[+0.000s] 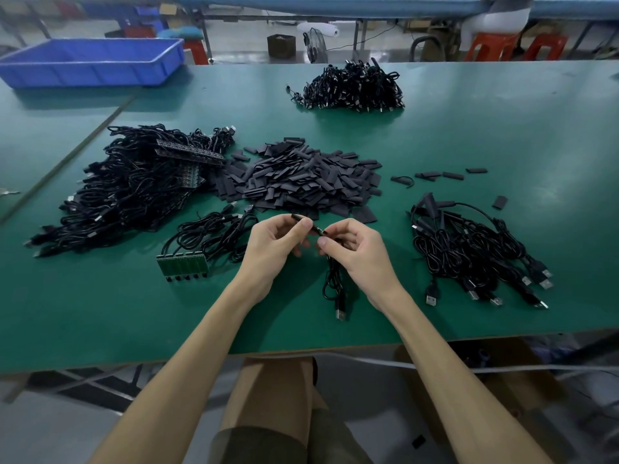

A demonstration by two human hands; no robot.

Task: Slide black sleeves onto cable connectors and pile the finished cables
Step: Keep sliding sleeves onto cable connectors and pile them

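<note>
My left hand pinches a black sleeve between thumb and fingers, just above the green table. My right hand grips a black cable near its connector end, which meets the sleeve between the two hands. The cable's loop and USB plug hang down to the table below my right hand. A heap of loose black sleeves lies just beyond my hands. To the right lies a pile of cables with USB plugs fanned out.
A big tangle of cables with circuit-board strips fills the left. A smaller cable bundle on a green board lies left of my hands. Another cable heap sits far back. A blue bin stands at the back left.
</note>
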